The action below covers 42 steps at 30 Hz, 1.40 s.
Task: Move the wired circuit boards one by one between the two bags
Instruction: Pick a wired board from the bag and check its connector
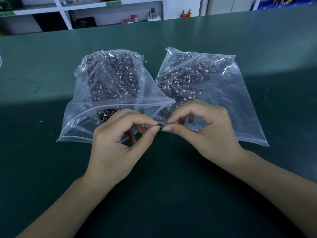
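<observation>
Head view: two clear zip bags lie side by side on a dark green work mat (51,169), both packed with small dark circuit boards carrying thin wires and white connectors. The left bag (82,127) sits at about eleven o'clock from the hands, its mouth gaping open toward the person, with a few boards visible just inside the opening. The right bag (240,107) lies at about one o'clock, flatter, its boards heaped in the far half and its near half mostly bare plastic. The inner edges of the two bags overlap in the middle.

Just in front of that overlap, the two hands meet over one thin dark circuit board (158,125), seen edge-on. The left hand (118,143) pinches its left end between thumb and forefinger, other fingers curled underneath. The right hand (204,127) pinches the right end the same way. The board is held level, above the near lips of the bags.

At twelve o'clock, beyond the mat, white shelving (65,16) holds small tools and two red bottles (186,14).
</observation>
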Available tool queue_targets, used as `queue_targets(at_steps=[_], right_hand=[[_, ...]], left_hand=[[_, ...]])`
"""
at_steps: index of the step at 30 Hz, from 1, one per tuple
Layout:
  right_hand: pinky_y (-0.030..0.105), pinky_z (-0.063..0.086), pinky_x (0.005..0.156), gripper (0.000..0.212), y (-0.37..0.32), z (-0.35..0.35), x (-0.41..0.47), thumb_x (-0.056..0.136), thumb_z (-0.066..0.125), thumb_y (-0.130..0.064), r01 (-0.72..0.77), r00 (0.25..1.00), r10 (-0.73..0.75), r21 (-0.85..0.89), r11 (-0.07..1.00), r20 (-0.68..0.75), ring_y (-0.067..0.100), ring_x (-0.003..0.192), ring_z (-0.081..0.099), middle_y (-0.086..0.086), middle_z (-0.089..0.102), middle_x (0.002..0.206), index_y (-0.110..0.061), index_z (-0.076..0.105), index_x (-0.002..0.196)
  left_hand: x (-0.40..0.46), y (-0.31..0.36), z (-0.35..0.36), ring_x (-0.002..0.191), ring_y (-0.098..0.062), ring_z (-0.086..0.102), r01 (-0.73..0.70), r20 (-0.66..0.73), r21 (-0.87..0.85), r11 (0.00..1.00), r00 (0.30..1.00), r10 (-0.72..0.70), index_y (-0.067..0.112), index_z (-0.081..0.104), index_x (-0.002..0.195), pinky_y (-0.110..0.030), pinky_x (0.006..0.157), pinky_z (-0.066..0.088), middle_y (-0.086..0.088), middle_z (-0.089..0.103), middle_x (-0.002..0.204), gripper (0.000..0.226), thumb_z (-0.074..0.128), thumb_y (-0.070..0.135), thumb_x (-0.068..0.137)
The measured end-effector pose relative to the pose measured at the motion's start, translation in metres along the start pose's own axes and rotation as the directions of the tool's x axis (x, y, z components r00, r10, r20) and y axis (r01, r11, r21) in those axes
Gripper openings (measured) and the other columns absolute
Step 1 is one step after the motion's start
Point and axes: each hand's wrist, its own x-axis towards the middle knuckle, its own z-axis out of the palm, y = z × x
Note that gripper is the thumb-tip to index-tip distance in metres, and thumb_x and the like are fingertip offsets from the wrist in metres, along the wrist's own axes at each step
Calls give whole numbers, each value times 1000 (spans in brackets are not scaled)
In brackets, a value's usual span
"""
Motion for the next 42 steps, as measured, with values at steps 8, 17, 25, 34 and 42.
queue_targets(at_steps=[8,17,25,34,42], right_hand=[[34,50,74,18,-1,1,-2,85,86,-28,7,1000,-6,-26,1000,4,19,79,67,-6,74,87,-12,77,86],[37,50,73,16,0,1,-1,86,85,-29,-9,1000,9,-18,1000,19,19,79,67,-8,74,87,-15,77,87],[34,50,73,17,-1,0,-1,85,86,-26,-4,1000,4,-7,1000,19,19,78,67,-7,73,86,-12,77,86],[26,49,73,17,-2,0,0,87,84,-24,6,998,-6,7,1000,56,17,79,66,-6,72,85,-9,76,87],[27,48,91,31,3,-1,1,84,88,-30,16,992,15,-241,970,125,12,97,62,-12,70,105,-18,73,109]], left_hand=[[1,2,0,84,-14,66,-5,18,20,1000,1000,5,22,72,99,-20,67,49,14,68,95,4,73,18,98],[1,2,-1,85,-14,66,-24,19,41,999,1000,23,20,72,99,-23,66,49,11,69,96,3,73,17,98],[1,3,-1,83,-14,66,-15,22,35,999,1000,14,23,71,100,-22,65,49,13,67,96,6,72,17,99],[0,2,-1,84,-15,66,-11,29,49,999,1000,9,21,71,98,-24,64,49,11,67,95,7,73,14,99],[-1,-3,1,82,-15,65,36,28,145,989,999,-40,19,78,101,-22,68,47,8,66,95,4,74,18,99]])
